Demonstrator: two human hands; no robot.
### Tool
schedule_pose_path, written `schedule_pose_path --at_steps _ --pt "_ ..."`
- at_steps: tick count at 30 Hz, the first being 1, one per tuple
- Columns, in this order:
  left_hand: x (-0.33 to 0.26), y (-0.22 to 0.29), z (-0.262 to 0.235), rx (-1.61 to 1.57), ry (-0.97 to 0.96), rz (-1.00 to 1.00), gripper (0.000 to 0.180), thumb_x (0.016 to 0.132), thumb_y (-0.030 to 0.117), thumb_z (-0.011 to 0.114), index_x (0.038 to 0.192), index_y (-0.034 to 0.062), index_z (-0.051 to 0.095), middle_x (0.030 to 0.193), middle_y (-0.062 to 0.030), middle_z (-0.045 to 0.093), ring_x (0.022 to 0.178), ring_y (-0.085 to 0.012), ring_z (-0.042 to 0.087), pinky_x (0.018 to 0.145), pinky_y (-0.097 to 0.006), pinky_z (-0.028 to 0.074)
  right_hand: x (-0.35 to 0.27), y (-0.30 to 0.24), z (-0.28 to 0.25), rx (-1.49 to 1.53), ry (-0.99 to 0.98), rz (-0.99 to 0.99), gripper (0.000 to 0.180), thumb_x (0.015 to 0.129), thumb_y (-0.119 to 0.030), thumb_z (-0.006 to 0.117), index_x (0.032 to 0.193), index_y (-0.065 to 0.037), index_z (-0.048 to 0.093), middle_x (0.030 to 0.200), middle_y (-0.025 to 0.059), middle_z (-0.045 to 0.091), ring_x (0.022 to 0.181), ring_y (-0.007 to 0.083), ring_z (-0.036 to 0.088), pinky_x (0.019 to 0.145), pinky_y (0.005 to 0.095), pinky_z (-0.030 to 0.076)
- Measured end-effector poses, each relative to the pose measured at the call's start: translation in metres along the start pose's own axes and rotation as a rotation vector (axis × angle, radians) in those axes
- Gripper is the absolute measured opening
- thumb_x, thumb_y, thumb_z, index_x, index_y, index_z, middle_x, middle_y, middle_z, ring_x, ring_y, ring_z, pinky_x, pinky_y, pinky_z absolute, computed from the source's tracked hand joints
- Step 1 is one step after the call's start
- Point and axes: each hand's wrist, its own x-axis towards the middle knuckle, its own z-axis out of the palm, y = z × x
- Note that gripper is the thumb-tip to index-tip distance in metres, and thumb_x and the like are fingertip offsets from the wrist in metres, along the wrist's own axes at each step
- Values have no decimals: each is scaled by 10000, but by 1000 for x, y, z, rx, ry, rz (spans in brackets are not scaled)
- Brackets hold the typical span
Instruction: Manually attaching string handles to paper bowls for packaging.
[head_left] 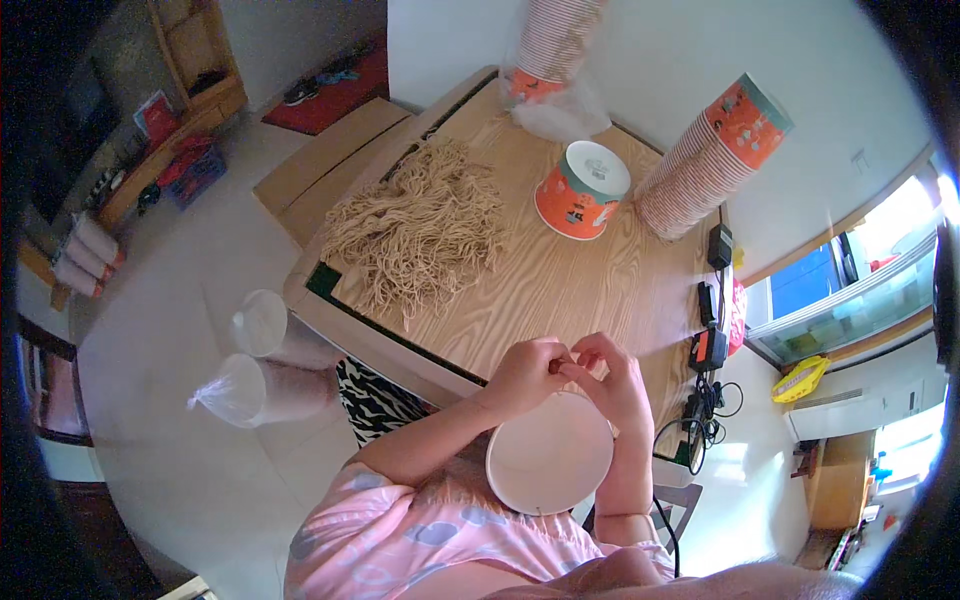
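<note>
A white paper bucket (548, 458) rests against my lap, its pale round face turned up toward me. Both hands meet just beyond its far rim. My left hand (528, 372) is closed, fingertips pinched together. Curled fingers and thumb of my right hand (610, 378) come right up to the left fingertips. Whatever small thing lies between them is too small and covered to make out. A heap of tan strings (420, 225) spreads over the left part of the wooden table (560, 290). Farther back, an orange and white paper bucket (582, 190) stands upside down.
Tall stacks of orange paper buckets stand along the wall, one leaning stack (705, 160) and one bagged stack (550, 60). Black adapters and cables (708, 350) line the table's right edge. More bagged stacks (265, 390) lie on the floor at left, near a flat cardboard piece (325, 165).
</note>
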Motion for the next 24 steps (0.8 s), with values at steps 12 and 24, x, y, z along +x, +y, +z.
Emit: schedule_pose_path --at_steps 12,24 --pt "-1 5 -2 -14 -24 16 207 786 201 713 761 11 634 678 -98 565 601 -210 574 562 -339 446 -3 10 1 136 32 108 91 794 -47 668 875 -5 672 766 84 646 733 144 621 672 278 489" --pt "-1 1 -1 -60 -5 14 181 777 166 716 736 7 638 677 -91 586 577 -207 590 559 -332 460 -3 27 7 357 85 151 43 784 13 666 820 3 644 767 36 641 770 118 604 720 264 482"
